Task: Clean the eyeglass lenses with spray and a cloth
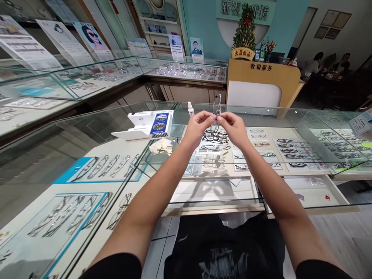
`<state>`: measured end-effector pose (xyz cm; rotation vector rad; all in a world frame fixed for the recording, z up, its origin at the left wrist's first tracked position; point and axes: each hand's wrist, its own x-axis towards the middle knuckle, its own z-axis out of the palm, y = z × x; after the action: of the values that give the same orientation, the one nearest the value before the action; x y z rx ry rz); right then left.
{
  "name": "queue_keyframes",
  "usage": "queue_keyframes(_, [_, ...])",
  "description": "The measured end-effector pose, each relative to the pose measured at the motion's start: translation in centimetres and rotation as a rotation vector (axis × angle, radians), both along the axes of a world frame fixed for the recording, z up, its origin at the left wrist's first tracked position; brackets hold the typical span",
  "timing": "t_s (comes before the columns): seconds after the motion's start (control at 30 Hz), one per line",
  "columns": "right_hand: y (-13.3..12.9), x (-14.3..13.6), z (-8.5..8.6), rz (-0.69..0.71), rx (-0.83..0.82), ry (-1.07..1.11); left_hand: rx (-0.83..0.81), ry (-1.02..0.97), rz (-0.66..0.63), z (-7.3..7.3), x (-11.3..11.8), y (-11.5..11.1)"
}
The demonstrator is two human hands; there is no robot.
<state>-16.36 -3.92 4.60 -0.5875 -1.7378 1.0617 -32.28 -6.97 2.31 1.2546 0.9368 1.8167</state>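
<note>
Both arms reach forward over a glass display counter. My left hand (200, 124) and my right hand (232, 126) meet at a pair of thin-framed glasses (217, 104), pinching it near its middle. One lens points up above the fingertips and the other hangs below them. Beneath the hands, several dark-framed glasses (215, 136) lie on the counter top. A small white bottle (190, 109) stands just beyond my left hand. Nearer to the left are a crumpled cream cloth (161, 146) and an open white and blue box (159, 123).
Glass cases with rows of glasses (293, 153) extend right and left. An open drawer (316, 190) juts out at the right, below the counter. Beyond stands a wooden cashier desk (263, 73) with a plant. People sit at the far right.
</note>
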Motion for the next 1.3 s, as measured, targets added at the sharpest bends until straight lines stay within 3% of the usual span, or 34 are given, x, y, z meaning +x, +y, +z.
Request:
queue_keyframes(0.17, [0.4, -2.5, -1.6, -0.045, 0.024, 0.006, 0.016, -0.012, 0.093, -1.7, -1.2, -0.2])
queue_keyframes(0.4, [1.4, -1.1, -2.0, -0.078, 0.042, -0.068, -0.020, 0.075, 0.045, -2.3, -1.5, 1.0])
queue_keyframes(0.47, [2.0, -0.4, -2.0, -0.168, 0.036, -0.111, -0.028, 0.086, 0.066, -2.6, -1.4, 1.4])
queue_keyframes(0.53, [2.5, 0.2, -2.0, -0.348, 0.055, -0.149, -0.041, 0.098, 0.097, -2.9, -1.4, 1.7])
queue_keyframes(0.63, [3.2, 0.9, -1.9, -0.609, 0.155, -0.166, -0.066, 0.152, 0.111, -3.5, -1.4, 2.1])
queue_keyframes(0.7, [3.3, 1.0, -1.9, -0.675, 0.252, -0.155, -0.076, 0.198, 0.105, -3.7, -1.3, 2.3])
queue_keyframes(0.87, [3.3, 0.3, -2.5, -0.670, 0.390, -0.260, -0.094, 0.215, 0.085, -3.8, -0.8, 2.1])
queue_keyframes(1.3, [3.4, -0.2, -3.6, -0.666, 0.377, -0.488, -0.023, 0.081, 0.247, -3.7, -1.3, 2.4])
